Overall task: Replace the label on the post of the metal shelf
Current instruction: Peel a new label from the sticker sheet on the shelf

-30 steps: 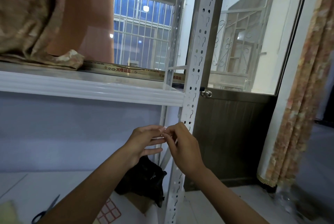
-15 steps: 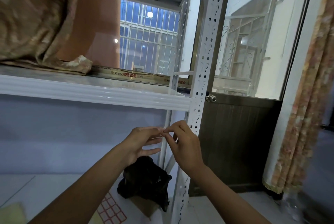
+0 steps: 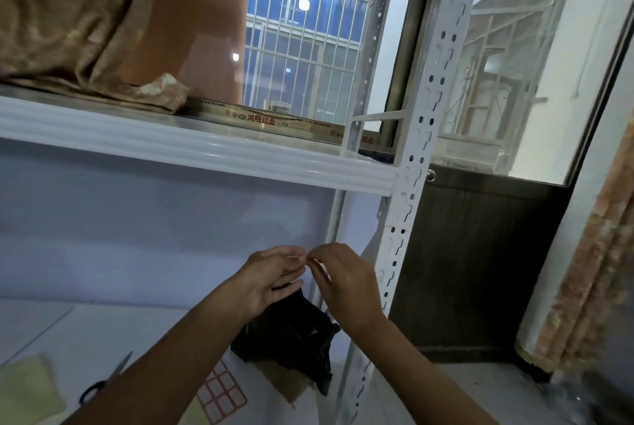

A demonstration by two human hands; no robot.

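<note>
Label point(image 3: 306, 257), a tiny pale scrap, sits pinched between the fingertips of my left hand point(image 3: 271, 273) and right hand point(image 3: 346, 282), both clamped on it, just left of the white post point(image 3: 417, 164), below the shelf board point(image 3: 206, 150).

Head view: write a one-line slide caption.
Left hand and right hand pinch a small label together beside the perforated shelf post.
</note>
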